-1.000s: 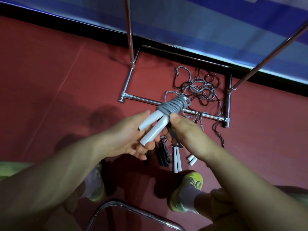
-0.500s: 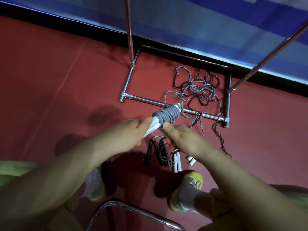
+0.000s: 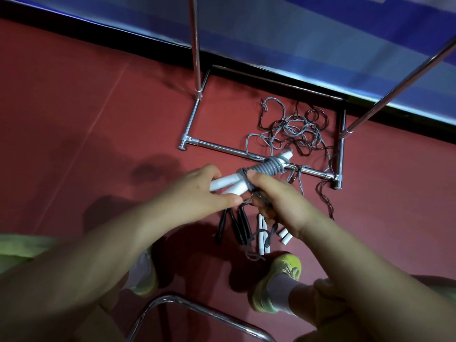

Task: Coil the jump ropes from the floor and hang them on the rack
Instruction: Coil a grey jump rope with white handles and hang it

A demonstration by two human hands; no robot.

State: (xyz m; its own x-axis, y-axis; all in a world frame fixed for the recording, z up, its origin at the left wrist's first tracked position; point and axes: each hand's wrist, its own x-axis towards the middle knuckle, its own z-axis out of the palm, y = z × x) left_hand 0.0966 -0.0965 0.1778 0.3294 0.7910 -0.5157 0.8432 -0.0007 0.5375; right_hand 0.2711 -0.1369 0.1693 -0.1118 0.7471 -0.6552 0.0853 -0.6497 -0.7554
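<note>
**Both hands gripping a half-wrapped jump rope above the rack's base**

The left hand (image 3: 197,191) is curling around the two white handles (image 3: 228,185) of a grey jump rope (image 3: 267,167), holding them side by side with the thumb underneath. The right hand (image 3: 276,196) is pinching the cord just where the handles end, thumb pressing on top, with the rest of its fingers folding around loose strands below. Grey cord is winding in tight turns around the bundle, which is pointing up and to the right over the front bar of the metal rack (image 3: 222,147).

On the red floor (image 3: 86,107), a tangle of ropes (image 3: 293,130), grey and dark, is lying inside the rack's base, near its right corner. Closer in, black handles (image 3: 240,227) and more white handles (image 3: 262,236) are lying beside each other, just ahead of a yellow shoe (image 3: 283,272). A curved chrome tube (image 3: 197,307) is showing at the bottom edge.
</note>
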